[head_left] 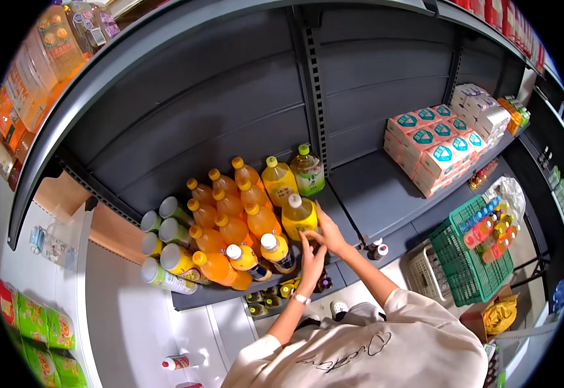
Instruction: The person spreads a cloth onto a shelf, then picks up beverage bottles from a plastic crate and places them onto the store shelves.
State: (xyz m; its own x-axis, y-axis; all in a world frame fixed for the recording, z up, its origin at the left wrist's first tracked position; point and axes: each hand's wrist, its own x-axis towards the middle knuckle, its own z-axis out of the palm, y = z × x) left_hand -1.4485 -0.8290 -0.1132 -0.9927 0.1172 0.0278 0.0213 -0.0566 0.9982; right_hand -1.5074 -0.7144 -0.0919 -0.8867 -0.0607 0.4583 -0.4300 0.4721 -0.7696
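A large yellow bottle with a pale cap (299,213) stands upright at the front of the grey shelf. My right hand (331,231) curls against its right side. My left hand (312,253), with a band at the wrist, has its fingers on the bottle's lower front, close to the right hand. Behind it are another yellow bottle (279,180) and a green-capped bottle (308,172). Rows of orange drink bottles (233,227) fill the space to the left, with two white-capped bottles (246,258) in front. My hands partly hide the yellow bottle's base.
Several cans (177,258) stand at the shelf's left end. Stacked pink tissue packs (434,145) sit farther right. On the lower right is a green basket (469,258) with colourful bottles (492,226), beside a white basket (429,275). A shelf upright (314,84) rises behind the bottles.
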